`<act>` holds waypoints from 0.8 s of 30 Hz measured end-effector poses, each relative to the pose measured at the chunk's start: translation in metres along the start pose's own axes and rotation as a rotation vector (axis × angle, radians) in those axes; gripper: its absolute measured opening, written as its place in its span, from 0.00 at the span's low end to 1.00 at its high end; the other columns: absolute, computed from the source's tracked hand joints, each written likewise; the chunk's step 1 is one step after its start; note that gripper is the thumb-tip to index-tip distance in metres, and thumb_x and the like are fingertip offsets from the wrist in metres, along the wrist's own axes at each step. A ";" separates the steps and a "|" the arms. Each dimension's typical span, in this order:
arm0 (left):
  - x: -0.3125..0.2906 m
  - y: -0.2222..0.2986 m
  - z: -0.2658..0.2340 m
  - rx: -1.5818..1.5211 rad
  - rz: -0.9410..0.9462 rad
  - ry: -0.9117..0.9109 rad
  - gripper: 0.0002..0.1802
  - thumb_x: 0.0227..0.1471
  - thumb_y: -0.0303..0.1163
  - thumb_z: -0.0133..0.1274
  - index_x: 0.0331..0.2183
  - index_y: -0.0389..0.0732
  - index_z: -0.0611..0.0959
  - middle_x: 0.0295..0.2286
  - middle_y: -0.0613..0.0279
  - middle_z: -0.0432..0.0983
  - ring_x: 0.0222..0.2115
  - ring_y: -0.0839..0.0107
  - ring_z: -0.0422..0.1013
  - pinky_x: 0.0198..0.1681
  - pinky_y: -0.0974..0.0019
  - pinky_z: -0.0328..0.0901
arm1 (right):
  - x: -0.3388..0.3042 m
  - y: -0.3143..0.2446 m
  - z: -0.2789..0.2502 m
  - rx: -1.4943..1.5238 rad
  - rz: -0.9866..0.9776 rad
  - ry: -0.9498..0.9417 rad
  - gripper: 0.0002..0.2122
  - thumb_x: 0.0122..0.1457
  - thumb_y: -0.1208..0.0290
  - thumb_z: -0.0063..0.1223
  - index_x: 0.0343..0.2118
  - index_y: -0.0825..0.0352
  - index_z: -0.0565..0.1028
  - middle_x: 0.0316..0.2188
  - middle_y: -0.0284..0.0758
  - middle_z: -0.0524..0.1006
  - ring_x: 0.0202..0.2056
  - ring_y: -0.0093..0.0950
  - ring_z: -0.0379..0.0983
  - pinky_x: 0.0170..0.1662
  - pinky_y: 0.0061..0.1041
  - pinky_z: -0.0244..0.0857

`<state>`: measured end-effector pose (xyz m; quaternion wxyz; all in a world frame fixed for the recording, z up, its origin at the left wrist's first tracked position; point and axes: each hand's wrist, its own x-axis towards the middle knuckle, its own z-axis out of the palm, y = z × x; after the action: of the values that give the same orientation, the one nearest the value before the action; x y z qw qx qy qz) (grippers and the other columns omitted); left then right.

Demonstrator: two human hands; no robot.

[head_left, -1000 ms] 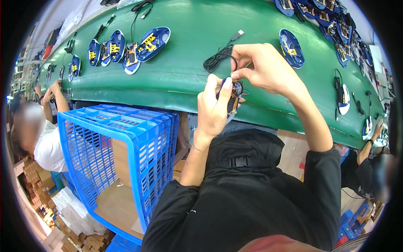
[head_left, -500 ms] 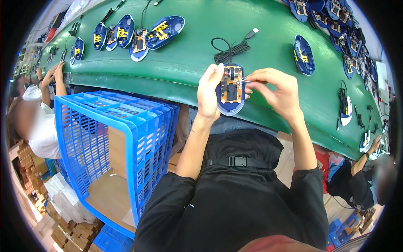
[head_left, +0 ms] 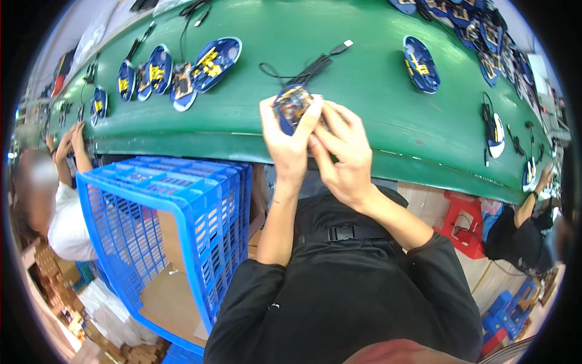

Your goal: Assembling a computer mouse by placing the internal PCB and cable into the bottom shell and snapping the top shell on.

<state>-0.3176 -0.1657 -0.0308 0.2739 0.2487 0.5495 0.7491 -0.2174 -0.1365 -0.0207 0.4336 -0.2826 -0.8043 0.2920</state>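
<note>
Both my hands hold one blue mouse base (head_left: 291,106) with a yellow circuit board inside, raised over the near edge of the green conveyor belt (head_left: 376,115). My left hand (head_left: 288,142) grips its left side and underside. My right hand (head_left: 342,155) closes on it from the right, fingers curled over its lower edge. A black cable (head_left: 306,65) with a silver plug runs from the base onto the belt behind it.
More blue mouse bases (head_left: 182,73) lie in a group at the belt's left, others (head_left: 420,54) to the right. A blue plastic crate (head_left: 163,224) stands at my left. One person (head_left: 48,206) works at the left, another person (head_left: 521,224) at the right beside a red stool (head_left: 464,221).
The mouse base has tipped from lying flat and face up to a steeper angle, and my right hand has closed in on it from the right.
</note>
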 end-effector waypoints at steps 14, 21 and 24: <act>0.008 -0.002 -0.023 -0.414 -0.254 -0.135 0.12 0.56 0.24 0.52 0.42 0.31 0.71 0.37 0.43 0.76 0.30 0.55 0.79 0.34 0.57 0.77 | 0.082 0.098 -0.135 -0.326 0.552 -0.282 0.36 0.51 0.48 0.62 0.58 0.66 0.65 0.35 0.44 0.80 0.33 0.36 0.78 0.40 0.31 0.69; 0.011 -0.001 -0.024 -0.386 -0.261 -0.172 0.14 0.55 0.24 0.53 0.42 0.31 0.70 0.37 0.41 0.76 0.33 0.52 0.78 0.37 0.56 0.77 | 0.126 0.080 -0.107 -0.287 0.402 -0.646 0.38 0.48 0.47 0.63 0.56 0.69 0.65 0.35 0.46 0.79 0.38 0.38 0.77 0.45 0.32 0.68; 0.010 -0.005 -0.014 -0.405 -0.286 -0.120 0.15 0.55 0.23 0.53 0.43 0.31 0.69 0.39 0.39 0.75 0.36 0.49 0.78 0.41 0.53 0.75 | 0.094 0.099 -0.066 -0.326 0.227 -0.323 0.34 0.50 0.51 0.61 0.54 0.70 0.65 0.42 0.51 0.76 0.43 0.47 0.74 0.48 0.38 0.67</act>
<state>-0.3340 -0.1674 -0.0385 0.4534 0.1522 0.4007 0.7815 -0.1840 0.0115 -0.0114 0.2128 -0.3871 -0.8625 0.2467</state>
